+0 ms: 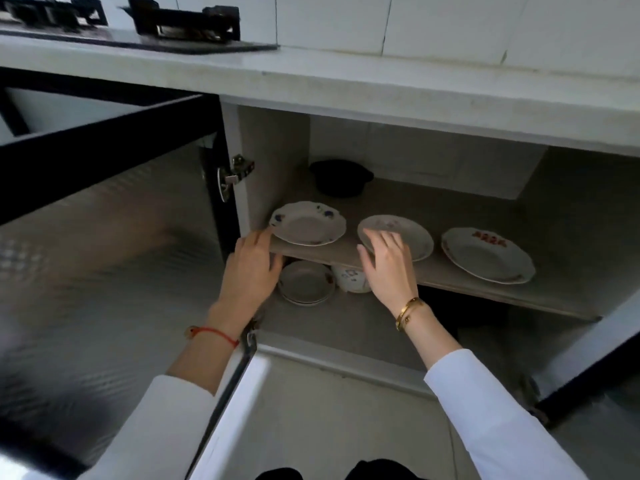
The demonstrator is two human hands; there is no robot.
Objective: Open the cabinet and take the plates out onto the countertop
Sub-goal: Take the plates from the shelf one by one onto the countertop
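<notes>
Head view, cabinet: both doors stand open; the left door (104,237) swings out toward 9 o'clock, so I judge the opening step done.
Head view, plates: three plates sit on the upper shelf (450,271): the blue-flowered plate (308,223) at 10 o'clock of my hands, the middle plate (398,233) just beside it, the red-patterned plate (488,255) toward 3 o'clock.
Head view, lower level: a small stack of saucers (306,282) and a white bowl (351,279) sit under the shelf; a black pot (341,177) stands at the back, at 12 o'clock.
Left hand (254,265): grip wide, fingers spread, holding nothing, at the shelf edge below the blue-flowered plate's near rim.
Right hand (389,263): grip wide, fingertips at the near rim of the middle plate; I cannot tell whether they touch it.
Table (381,77): bare to the right of the hob (138,26), room for the plates.
Handling: I judge these glazed ceramic, stiff, fairly heavy, slick and chip-prone.
Where to hold: thumb over the near rim, fingers beneath, lifting clear of the shelf before drawing out.
</notes>
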